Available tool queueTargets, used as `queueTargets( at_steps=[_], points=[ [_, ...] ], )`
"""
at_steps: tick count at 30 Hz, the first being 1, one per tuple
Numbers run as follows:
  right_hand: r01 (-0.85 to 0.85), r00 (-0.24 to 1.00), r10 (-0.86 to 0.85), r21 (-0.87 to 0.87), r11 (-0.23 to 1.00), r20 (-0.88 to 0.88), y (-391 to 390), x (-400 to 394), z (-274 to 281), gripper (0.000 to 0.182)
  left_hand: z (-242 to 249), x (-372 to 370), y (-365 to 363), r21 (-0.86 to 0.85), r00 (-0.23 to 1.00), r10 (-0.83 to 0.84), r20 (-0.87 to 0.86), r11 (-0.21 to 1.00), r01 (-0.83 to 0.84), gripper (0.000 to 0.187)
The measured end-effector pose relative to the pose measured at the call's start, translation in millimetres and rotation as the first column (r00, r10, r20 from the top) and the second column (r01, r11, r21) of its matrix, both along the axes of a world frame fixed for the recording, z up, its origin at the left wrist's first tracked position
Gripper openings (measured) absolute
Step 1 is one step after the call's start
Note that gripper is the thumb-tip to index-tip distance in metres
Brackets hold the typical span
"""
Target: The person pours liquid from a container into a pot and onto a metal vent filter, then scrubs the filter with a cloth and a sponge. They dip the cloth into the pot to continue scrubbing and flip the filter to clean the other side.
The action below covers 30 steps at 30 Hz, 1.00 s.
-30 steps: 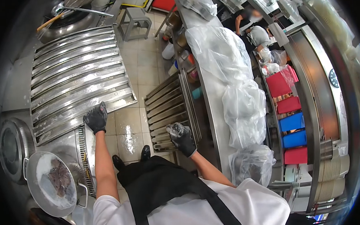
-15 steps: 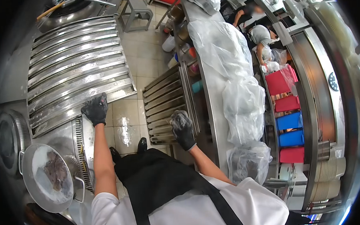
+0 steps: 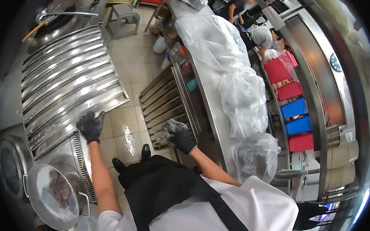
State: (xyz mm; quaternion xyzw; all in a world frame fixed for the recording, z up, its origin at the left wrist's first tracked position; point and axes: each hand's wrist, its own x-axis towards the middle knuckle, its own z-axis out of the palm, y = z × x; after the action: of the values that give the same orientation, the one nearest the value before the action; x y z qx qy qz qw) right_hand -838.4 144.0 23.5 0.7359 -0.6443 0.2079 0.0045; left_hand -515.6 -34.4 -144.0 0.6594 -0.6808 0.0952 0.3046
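Note:
My left hand (image 3: 90, 126), in a black glove, lies at the near edge of a large slatted metal panel (image 3: 72, 79), fingers apart and thumb out to the side. The panel's ridged surface is wet and shiny. My right hand (image 3: 181, 137), also gloved in black, is closed round a foamy grey-white scrubber (image 3: 173, 128). It is over the lower end of a second slatted metal panel (image 3: 161, 98), which leans by the counter. The scrubber's shape is mostly hidden by suds and glove.
A two-handled pot (image 3: 44, 206) at lower left holds sudsy water and a brown lump. A grey stool (image 3: 123, 19) stands on wet floor tiles. Plastic-covered items (image 3: 240, 96) line the steel counter (image 3: 206, 87). Two people (image 3: 261, 36) work beyond it, near red and blue bins (image 3: 297, 125).
My left hand has loosened from a closed grip at the panel's edge, its thumb now spread. My right hand keeps the scrubber, shifted slightly. The whole view has turned a little.

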Motion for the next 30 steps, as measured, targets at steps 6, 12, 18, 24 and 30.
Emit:
queueTargets(
  at_steps=[6,12,18,24,30],
  points=[
    [0.072,0.995,-0.086,0.244,0.967,0.047,1,0,-9,0.040,-15,22,1,0.266,0.993,-0.114,0.016,0.958,0.105,0.048],
    [-0.027,0.999,0.022,0.245,0.969,0.023,6,-7,1,0.032,-27,23,-14,0.297,0.988,-0.136,0.073,0.949,0.108,0.046],
    [-0.041,0.998,0.018,0.368,0.929,0.067,12,5,-3,0.035,-27,18,-14,0.296,0.978,-0.102,0.180,0.954,0.045,0.044],
    [-0.406,0.858,0.428,0.136,0.904,-0.284,-17,42,46,0.051,-85,23,-24,0.154,0.988,-0.154,0.006,0.976,0.151,0.049],
    [-0.573,0.636,0.525,0.110,0.812,-0.565,-103,120,172,0.067,-23,10,-8,0.240,0.996,-0.061,0.064,0.970,0.044,0.053]
  ],
)
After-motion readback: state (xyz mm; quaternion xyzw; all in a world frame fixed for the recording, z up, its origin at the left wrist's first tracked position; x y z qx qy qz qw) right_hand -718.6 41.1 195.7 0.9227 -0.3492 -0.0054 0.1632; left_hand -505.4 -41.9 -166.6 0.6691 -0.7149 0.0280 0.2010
